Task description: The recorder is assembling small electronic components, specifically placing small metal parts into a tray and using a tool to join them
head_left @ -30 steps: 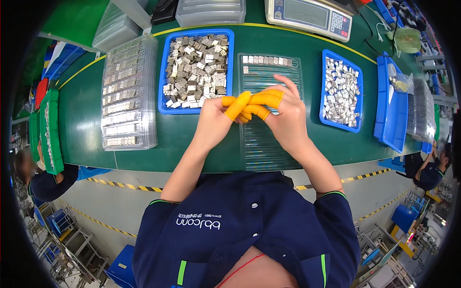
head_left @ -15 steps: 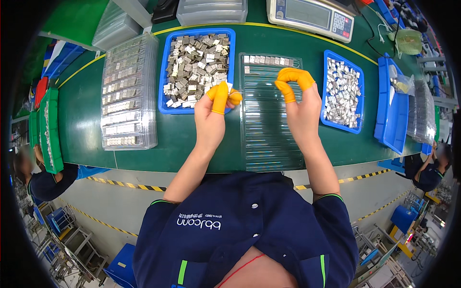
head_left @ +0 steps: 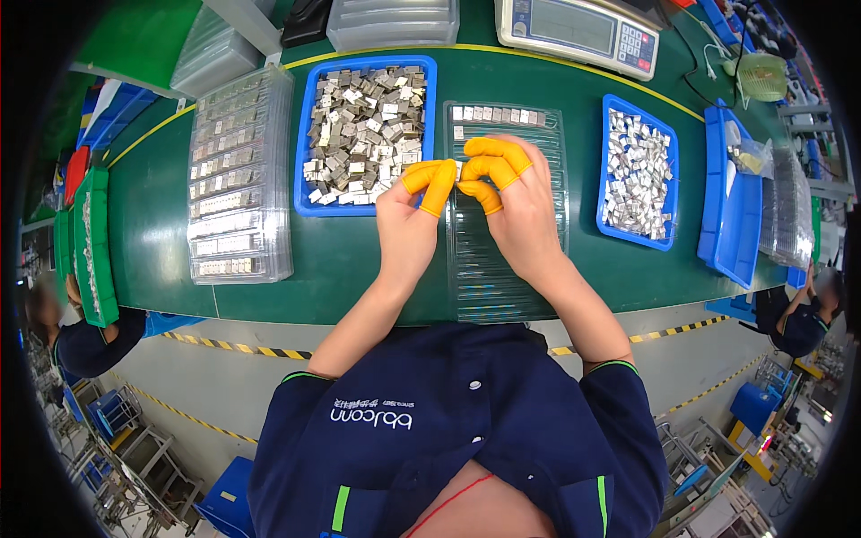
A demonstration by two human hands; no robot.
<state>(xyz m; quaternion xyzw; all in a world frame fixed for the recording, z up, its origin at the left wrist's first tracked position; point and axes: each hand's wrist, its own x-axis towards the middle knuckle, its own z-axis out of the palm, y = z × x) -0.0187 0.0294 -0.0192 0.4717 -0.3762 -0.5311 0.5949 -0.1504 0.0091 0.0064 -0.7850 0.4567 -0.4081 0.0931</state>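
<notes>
My left hand (head_left: 411, 220) and my right hand (head_left: 520, 202), both with yellow finger cots, meet over the left part of a clear ribbed plastic tray (head_left: 511, 260). Pinched between their fingertips is a small silver metal part (head_left: 459, 169), mostly hidden by the cots. Along the tray's far end lies a row of similar small metal parts (head_left: 498, 115), with a single one below its left end. Just left of the tray stands a blue bin (head_left: 300, 175) heaped with small metal block-shaped parts. A narrower blue bin (head_left: 603, 193) of small silver pieces sits to the right.
Stacked clear trays (head_left: 285, 179) filled with rows of parts stand on the left, beside a green bin (head_left: 99, 247). A digital scale (head_left: 574, 31) and clear plastic containers (head_left: 395, 22) are at the back. An upright blue bin (head_left: 731, 224) is at the right. Other people sit at both sides.
My right hand has moved left across the tray and curled in to meet my left hand. My left hand has shifted slightly right, off the blue bin's edge. Their fingertips now come together.
</notes>
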